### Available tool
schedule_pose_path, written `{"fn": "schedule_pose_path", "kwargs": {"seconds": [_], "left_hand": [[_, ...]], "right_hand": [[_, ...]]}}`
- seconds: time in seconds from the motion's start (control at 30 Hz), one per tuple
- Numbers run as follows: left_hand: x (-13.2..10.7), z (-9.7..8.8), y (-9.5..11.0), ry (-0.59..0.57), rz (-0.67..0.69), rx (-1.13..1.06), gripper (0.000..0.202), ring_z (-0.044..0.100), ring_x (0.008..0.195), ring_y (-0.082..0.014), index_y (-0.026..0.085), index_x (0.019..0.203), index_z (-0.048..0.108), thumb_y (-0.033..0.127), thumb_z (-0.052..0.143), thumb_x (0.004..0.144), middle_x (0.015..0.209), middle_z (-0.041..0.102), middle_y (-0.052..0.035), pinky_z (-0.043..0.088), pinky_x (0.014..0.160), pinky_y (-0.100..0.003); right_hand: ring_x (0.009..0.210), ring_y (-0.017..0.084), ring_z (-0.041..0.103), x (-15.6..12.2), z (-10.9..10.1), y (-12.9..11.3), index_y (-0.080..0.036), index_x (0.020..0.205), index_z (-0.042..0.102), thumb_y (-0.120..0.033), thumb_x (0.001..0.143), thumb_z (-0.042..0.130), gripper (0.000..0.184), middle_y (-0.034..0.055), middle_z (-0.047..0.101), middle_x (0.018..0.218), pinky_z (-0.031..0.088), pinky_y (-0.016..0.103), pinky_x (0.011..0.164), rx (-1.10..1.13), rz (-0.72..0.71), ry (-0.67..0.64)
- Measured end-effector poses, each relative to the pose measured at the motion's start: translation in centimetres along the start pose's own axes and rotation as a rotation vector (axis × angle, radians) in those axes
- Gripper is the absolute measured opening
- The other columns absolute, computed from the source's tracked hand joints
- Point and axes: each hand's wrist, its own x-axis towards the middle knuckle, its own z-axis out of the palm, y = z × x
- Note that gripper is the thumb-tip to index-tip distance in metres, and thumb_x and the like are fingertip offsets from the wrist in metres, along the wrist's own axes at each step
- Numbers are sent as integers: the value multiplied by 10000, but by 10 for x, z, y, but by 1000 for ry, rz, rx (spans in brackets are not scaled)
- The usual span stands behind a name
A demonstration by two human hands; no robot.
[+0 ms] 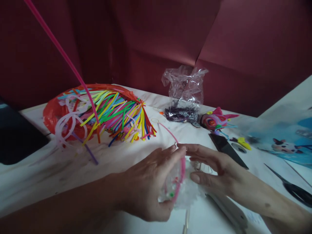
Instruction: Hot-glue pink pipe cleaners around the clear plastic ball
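Observation:
A thin, flexible pink strand (182, 170) runs between my hands and bends over a clear plastic box or bag of small bits (191, 191). My left hand (156, 182) curves around the strand, its thumb low against it and its fingertips at the upper part. From the right, my right hand (216, 169) reaches in with fingers stretched toward the left fingertips. Its index tip is close to the strand, and its thumb stays apart from the fingers. Beyond the hands, the strand's thin end (168, 130) rises to the upper left. Blur hides the exact contact.
An orange plastic bag (50, 115) spills many coloured strands (122, 113) at the left. Behind stand a clear bag of dark material (182, 113) and a colourful fish-like figure (215, 121). Scissors (296, 191) and a dark flat object (227, 149) lie on the right.

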Motion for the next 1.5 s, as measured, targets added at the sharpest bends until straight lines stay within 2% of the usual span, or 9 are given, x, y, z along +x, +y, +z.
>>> {"fn": "schedule_pose_path", "kwargs": {"seconds": [0.17, 0.27, 0.33, 0.43, 0.67, 0.97, 1.17, 1.33, 1.5], "left_hand": [[-3, -2, -2, 43, 5, 42, 885, 185, 1380, -259, 60, 1425, 117, 152, 517, 641, 1500, 192, -177, 228, 1114, -405], [-2, -7, 1, 58, -185, -12, 872, 211, 1370, -276, 123, 1429, 154, 207, 569, 667, 1507, 190, -146, 250, 1103, -423], [0, -12, 5, 58, -324, -97, 837, 286, 1337, -297, 153, 1409, 237, 242, 616, 668, 1480, 270, -135, 284, 1084, -430], [3, -19, 9, -15, -379, -326, 678, 457, 1206, -314, 185, 1308, 413, 226, 646, 672, 1331, 490, -101, 437, 944, -397], [5, -22, 8, -42, -476, -635, 563, 561, 1053, -257, 220, 1239, 455, 242, 659, 715, 1159, 603, -52, 449, 837, -357], [3, -30, 13, -76, -533, -611, 458, 569, 978, -253, 204, 1143, 484, 262, 646, 718, 1057, 609, -51, 458, 739, -331], [3, -23, 14, -27, -573, -593, 493, 570, 929, -242, 207, 1154, 450, 269, 650, 708, 1018, 603, -43, 453, 727, -330], [0, -12, 13, 30, -585, -581, 530, 574, 869, -224, 231, 1186, 407, 288, 638, 713, 989, 594, -29, 445, 668, -302], [0, -14, 18, 41, -600, -570, 520, 551, 902, -233, 211, 1172, 418, 252, 628, 697, 1026, 577, -54, 440, 677, -301]], "right_hand": [[1167, 232, 419, -4, 8, 6, -228, 1278, 473, -429, 900, 599, 446, 56, 440, 1285, 374, 353, 995, 25, 15, 108], [1085, 219, 489, -7, 10, 7, -236, 1231, 517, -461, 910, 563, 395, 29, 510, 1196, 452, 292, 888, -51, 42, 156], [1001, 205, 536, -9, 10, 7, -234, 1189, 544, -465, 920, 535, 354, 14, 560, 1090, 484, 254, 790, -95, 34, 173], [874, 180, 582, -10, 10, 7, -226, 1120, 585, -461, 928, 516, 312, 8, 592, 1002, 487, 223, 695, -119, 6, 220], [774, 133, 581, -15, 12, 5, -251, 1110, 601, -396, 958, 517, 227, -14, 605, 938, 483, 164, 630, -211, -62, 254], [629, 198, 555, -17, 31, 8, -167, 953, 672, -588, 848, 568, 447, 54, 561, 678, 483, 227, 503, -455, 65, 533], [582, 175, 535, -18, 37, 2, -170, 940, 652, -578, 831, 574, 430, 37, 547, 664, 440, 214, 467, -429, 98, 525], [597, 110, 521, -15, 38, -9, -228, 979, 595, -500, 890, 485, 307, -15, 557, 778, 377, 204, 487, -265, 104, 371], [597, 91, 497, -14, 42, -9, -249, 984, 551, -479, 902, 446, 267, -44, 536, 824, 365, 227, 499, -291, 126, 371]]}}
